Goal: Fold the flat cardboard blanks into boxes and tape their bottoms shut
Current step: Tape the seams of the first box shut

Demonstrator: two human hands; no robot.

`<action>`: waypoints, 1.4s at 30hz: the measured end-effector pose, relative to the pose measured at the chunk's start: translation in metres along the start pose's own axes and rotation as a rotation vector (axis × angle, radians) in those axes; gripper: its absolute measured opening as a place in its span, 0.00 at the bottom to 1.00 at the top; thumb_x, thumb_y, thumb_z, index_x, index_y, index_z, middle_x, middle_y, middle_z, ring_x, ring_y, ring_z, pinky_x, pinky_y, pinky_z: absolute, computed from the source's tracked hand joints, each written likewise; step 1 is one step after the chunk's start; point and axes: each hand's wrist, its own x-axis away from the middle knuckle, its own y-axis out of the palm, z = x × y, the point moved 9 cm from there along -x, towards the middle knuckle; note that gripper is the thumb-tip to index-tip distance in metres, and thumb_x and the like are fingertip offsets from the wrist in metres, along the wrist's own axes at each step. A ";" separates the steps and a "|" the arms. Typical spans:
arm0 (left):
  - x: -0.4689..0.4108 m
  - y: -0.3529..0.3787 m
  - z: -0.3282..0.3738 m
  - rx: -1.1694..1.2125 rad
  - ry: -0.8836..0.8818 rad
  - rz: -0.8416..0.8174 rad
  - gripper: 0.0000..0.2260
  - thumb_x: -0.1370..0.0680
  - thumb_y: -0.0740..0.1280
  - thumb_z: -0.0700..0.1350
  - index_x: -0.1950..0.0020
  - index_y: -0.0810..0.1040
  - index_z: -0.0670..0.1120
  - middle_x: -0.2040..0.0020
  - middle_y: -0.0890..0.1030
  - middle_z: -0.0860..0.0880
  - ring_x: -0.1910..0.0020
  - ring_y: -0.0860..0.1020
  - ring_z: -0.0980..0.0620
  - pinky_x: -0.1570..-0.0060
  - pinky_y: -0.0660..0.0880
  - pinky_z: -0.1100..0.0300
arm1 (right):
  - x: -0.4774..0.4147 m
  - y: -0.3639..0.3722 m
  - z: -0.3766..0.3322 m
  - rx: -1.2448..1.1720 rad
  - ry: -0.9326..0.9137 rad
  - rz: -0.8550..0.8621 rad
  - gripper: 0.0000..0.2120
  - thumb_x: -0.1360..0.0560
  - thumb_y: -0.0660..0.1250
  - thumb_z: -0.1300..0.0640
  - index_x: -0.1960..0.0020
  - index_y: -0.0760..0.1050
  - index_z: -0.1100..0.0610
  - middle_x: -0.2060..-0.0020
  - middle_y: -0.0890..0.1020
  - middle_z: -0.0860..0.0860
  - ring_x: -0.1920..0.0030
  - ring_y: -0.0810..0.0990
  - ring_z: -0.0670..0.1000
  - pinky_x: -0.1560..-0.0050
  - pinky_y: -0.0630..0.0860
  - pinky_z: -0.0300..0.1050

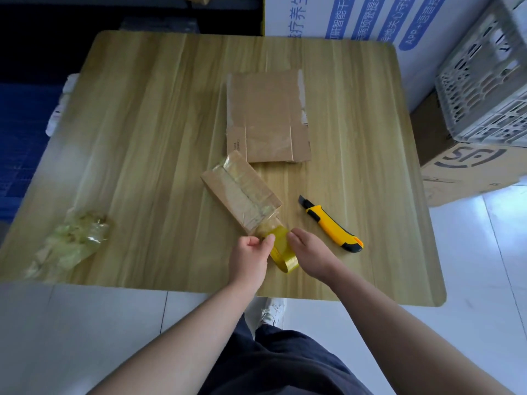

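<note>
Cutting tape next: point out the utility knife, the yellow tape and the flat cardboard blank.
utility knife (332, 227): head view, on its yellow handle.
yellow tape (281, 252): head view, on its curved yellow band.
flat cardboard blank (266, 115): head view, on its middle panel.

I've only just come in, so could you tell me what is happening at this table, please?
A person is taping a small folded box on the table. The left hand pinches the yellow tape that runs off the box's near end; the right hand is against the tape's other side, its fingers hidden. The box's seam is already taped. A flat blank lies behind it, untouched, a knife lies to the right, and a wad of used tape sits at the left.
</note>
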 end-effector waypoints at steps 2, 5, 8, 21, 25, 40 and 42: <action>-0.007 0.006 -0.002 0.158 -0.099 0.029 0.17 0.28 0.72 0.59 0.53 0.75 0.47 0.55 0.82 0.47 0.52 0.81 0.46 0.47 0.79 0.45 | 0.000 0.002 0.001 0.007 -0.002 -0.005 0.15 0.17 0.52 0.52 0.56 0.70 0.59 0.65 0.71 0.50 0.64 0.69 0.48 0.63 0.65 0.44; -0.013 0.017 -0.006 0.407 -0.205 0.053 0.11 0.27 0.74 0.52 0.54 0.77 0.48 0.52 0.83 0.46 0.50 0.81 0.44 0.46 0.79 0.44 | 0.001 0.006 -0.003 0.034 -0.013 -0.029 0.16 0.17 0.53 0.51 0.56 0.70 0.59 0.65 0.71 0.50 0.64 0.69 0.49 0.64 0.65 0.45; -0.019 0.020 -0.003 0.424 -0.191 0.051 0.05 0.26 0.73 0.49 0.55 0.80 0.49 0.52 0.84 0.47 0.50 0.81 0.45 0.44 0.78 0.45 | -0.001 0.003 -0.001 0.075 -0.028 -0.006 0.16 0.17 0.54 0.51 0.57 0.70 0.60 0.66 0.71 0.51 0.64 0.70 0.51 0.64 0.65 0.47; -0.029 0.006 0.007 0.351 -0.090 0.102 0.05 0.27 0.74 0.41 0.58 0.79 0.49 0.55 0.80 0.51 0.55 0.77 0.50 0.59 0.73 0.59 | -0.033 -0.060 0.056 0.562 0.127 0.234 0.27 0.24 0.58 0.68 0.28 0.60 0.53 0.39 0.71 0.58 0.42 0.71 0.60 0.47 0.73 0.52; -0.031 0.002 0.009 0.360 -0.093 0.093 0.07 0.27 0.74 0.41 0.55 0.80 0.52 0.50 0.82 0.50 0.52 0.79 0.49 0.56 0.75 0.58 | -0.026 -0.056 0.051 0.464 0.098 0.125 0.25 0.24 0.60 0.64 0.29 0.60 0.52 0.44 0.72 0.58 0.54 0.74 0.59 0.57 0.71 0.49; -0.027 -0.002 0.026 0.206 -0.019 -0.018 0.04 0.24 0.71 0.46 0.58 0.78 0.49 0.60 0.75 0.59 0.57 0.75 0.53 0.60 0.69 0.60 | 0.023 -0.052 -0.075 1.041 -0.371 0.155 0.15 0.17 0.47 0.44 0.35 0.65 0.47 0.58 0.75 0.48 0.60 0.77 0.53 0.63 0.73 0.47; -0.028 -0.002 0.025 0.199 -0.026 -0.030 0.07 0.24 0.71 0.46 0.61 0.77 0.52 0.58 0.78 0.56 0.55 0.76 0.50 0.60 0.71 0.60 | 0.019 -0.048 -0.078 1.069 -0.358 0.143 0.15 0.17 0.48 0.45 0.36 0.67 0.49 0.57 0.76 0.49 0.60 0.77 0.53 0.62 0.72 0.47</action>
